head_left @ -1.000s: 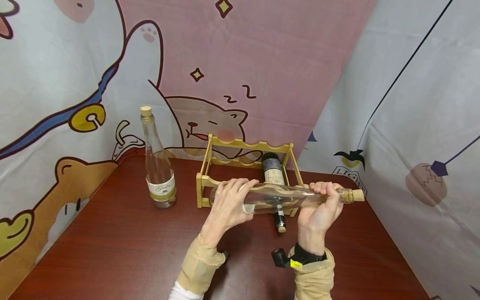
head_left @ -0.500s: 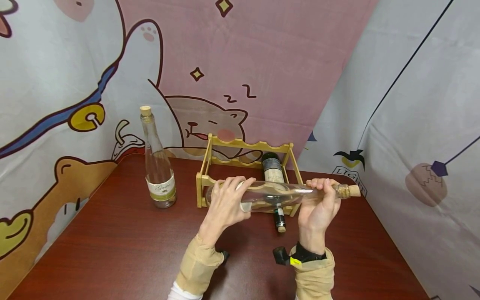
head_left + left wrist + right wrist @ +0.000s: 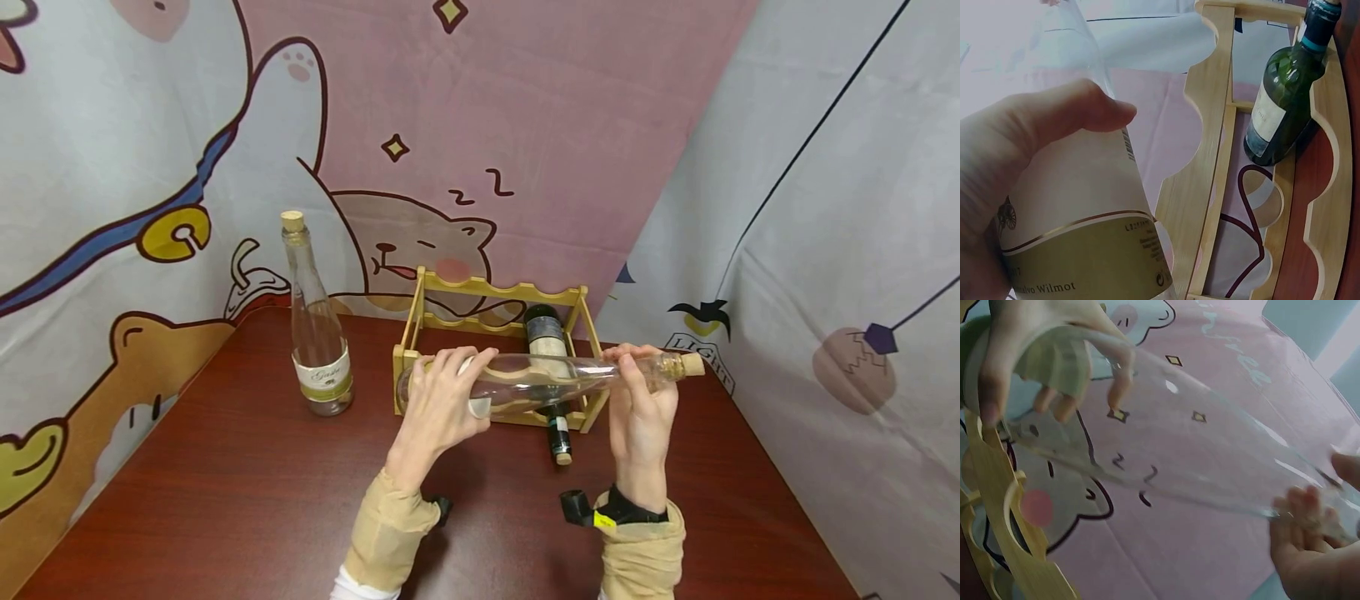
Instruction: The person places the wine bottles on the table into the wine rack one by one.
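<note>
A clear glass bottle (image 3: 540, 382) with a cork in its mouth lies nearly level in the air, in front of and above the wooden wine rack (image 3: 400, 382). My left hand (image 3: 441, 398) grips it round the base end, and in the left wrist view the thumb lies across its white and gold label (image 3: 1085, 256). At the neck, my right hand (image 3: 643, 410) holds the glass between thumb and fingers, as the right wrist view also shows. The cork end points right. A dark green wine bottle (image 3: 547, 340) lies in the rack's right part, neck toward me.
Left of the rack, a second clear corked bottle (image 3: 318, 333) stands upright on the red-brown table (image 3: 247, 500). A cartoon-printed cloth (image 3: 555, 125) hangs close behind the rack and along both sides.
Both hands have carried the clear bottle a little left and away from me. My right hand has turned and its fingers have shifted on the neck. The rack and other bottles stay put.
</note>
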The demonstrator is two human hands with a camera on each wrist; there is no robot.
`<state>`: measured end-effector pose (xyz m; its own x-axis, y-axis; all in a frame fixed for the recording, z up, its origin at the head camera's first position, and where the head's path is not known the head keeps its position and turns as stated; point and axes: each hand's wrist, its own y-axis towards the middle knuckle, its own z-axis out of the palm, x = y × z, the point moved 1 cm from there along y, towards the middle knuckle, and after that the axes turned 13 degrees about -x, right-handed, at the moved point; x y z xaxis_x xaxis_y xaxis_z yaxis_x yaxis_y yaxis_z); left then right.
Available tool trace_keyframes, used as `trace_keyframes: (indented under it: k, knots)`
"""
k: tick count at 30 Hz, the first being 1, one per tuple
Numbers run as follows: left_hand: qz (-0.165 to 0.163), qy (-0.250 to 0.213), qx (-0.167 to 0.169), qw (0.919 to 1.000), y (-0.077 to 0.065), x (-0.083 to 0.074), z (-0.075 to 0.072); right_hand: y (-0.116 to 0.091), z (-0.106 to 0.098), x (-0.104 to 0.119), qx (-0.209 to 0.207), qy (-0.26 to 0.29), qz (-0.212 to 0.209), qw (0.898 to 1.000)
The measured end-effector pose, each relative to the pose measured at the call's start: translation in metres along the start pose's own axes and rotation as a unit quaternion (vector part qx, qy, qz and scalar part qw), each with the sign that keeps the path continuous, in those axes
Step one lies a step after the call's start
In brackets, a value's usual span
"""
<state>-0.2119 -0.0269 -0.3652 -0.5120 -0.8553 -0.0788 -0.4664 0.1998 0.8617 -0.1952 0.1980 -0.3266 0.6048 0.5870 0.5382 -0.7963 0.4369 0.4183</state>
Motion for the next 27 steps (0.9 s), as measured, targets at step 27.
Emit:
trace_keyframes:
  k: [27]
  knots:
    - [-0.009, 0.04, -0.013, 0.9991, -0.001, 0.016, -0.011, 0.003, -0.012, 0.021, -0.012, -0.505, -0.085, 0.859]
